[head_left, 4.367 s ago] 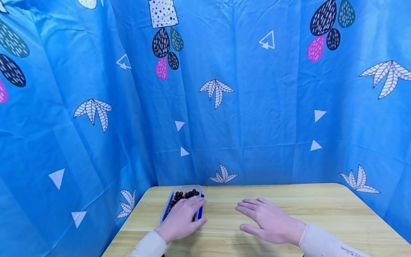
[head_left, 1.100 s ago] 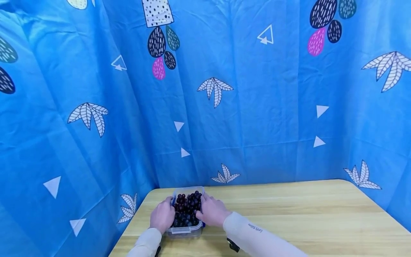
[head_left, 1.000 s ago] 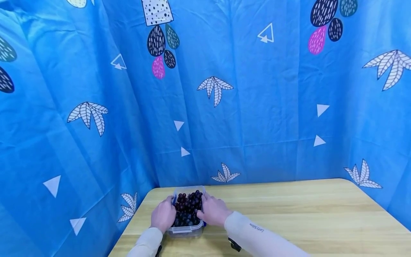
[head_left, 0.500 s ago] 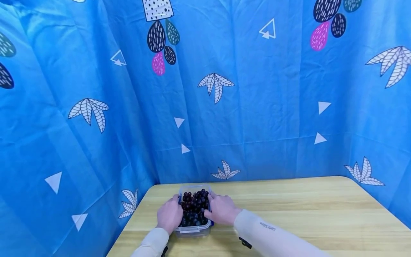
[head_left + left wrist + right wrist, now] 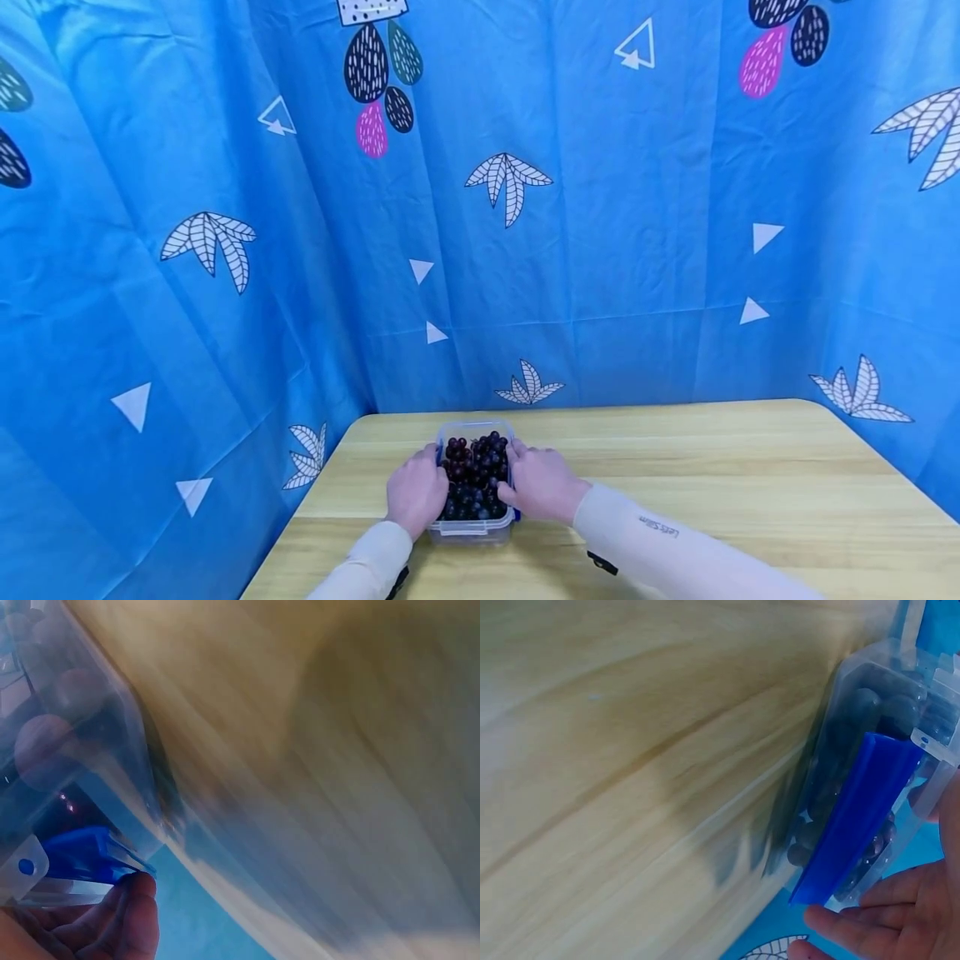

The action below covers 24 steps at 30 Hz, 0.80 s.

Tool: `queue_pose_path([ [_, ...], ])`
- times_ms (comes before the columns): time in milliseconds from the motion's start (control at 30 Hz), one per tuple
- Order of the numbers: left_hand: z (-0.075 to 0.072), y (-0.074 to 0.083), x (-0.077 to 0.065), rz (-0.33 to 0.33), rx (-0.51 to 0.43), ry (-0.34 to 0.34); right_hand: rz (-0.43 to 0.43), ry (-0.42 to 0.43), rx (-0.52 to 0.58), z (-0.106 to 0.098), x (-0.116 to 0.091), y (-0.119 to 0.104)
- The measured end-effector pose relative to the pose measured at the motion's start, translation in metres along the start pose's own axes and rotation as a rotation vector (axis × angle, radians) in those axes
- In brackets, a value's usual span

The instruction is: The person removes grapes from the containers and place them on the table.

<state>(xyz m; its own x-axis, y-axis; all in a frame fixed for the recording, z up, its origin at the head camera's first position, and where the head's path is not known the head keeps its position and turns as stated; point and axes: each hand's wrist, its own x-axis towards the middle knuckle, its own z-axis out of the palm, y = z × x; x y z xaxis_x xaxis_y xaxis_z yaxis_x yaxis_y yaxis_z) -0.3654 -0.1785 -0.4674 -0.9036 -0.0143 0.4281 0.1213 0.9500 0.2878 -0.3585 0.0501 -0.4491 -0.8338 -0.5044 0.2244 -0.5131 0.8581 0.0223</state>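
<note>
A clear plastic food container [image 5: 469,537] without a lid on it stands on the table, filled with dark red and black-purple grapes [image 5: 480,479]. My left hand [image 5: 417,493] grips its left side, and in the left wrist view the fingertips sit at a blue latch [image 5: 79,855]. My right hand [image 5: 542,483] holds the right side, thumb toward the grapes. Another blue latch [image 5: 859,817] hangs down along that wall in the right wrist view, the fingers [image 5: 855,930] close under its end.
The light wood table [image 5: 720,483] stretches away to the right of the container. A blue patterned curtain [image 5: 622,250] rises behind it and along both sides, near the table's rounded back corners.
Earlier my hands were apart, the left over the container and the right above the table. Both then took the container's sides, and over the last second it has moved to the right.
</note>
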Motion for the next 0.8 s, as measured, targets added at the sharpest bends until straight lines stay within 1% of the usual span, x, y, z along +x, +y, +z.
queue_pose_path([
  [167, 0.003, 0.009, -0.006, 0.011, -0.006, -0.001, -0.011, 0.012, 0.005, -0.002, -0.011, 0.005],
  [333, 0.001, 0.020, -0.007, 0.039, -0.014, -0.036, -0.018, 0.037, -0.023, -0.008, -0.021, 0.011],
  [467, 0.000, 0.029, -0.009, 0.039, -0.011, -0.064, -0.029, 0.060, -0.033, -0.012, -0.029, 0.016],
  [633, 0.000, 0.038, -0.016, 0.041, -0.027, -0.103, -0.034, 0.068, -0.025, -0.015, -0.039, 0.018],
  [800, -0.001, 0.044, -0.024, 0.045, -0.040, -0.135, -0.008, 0.053, -0.035, -0.016, -0.048, 0.017],
])
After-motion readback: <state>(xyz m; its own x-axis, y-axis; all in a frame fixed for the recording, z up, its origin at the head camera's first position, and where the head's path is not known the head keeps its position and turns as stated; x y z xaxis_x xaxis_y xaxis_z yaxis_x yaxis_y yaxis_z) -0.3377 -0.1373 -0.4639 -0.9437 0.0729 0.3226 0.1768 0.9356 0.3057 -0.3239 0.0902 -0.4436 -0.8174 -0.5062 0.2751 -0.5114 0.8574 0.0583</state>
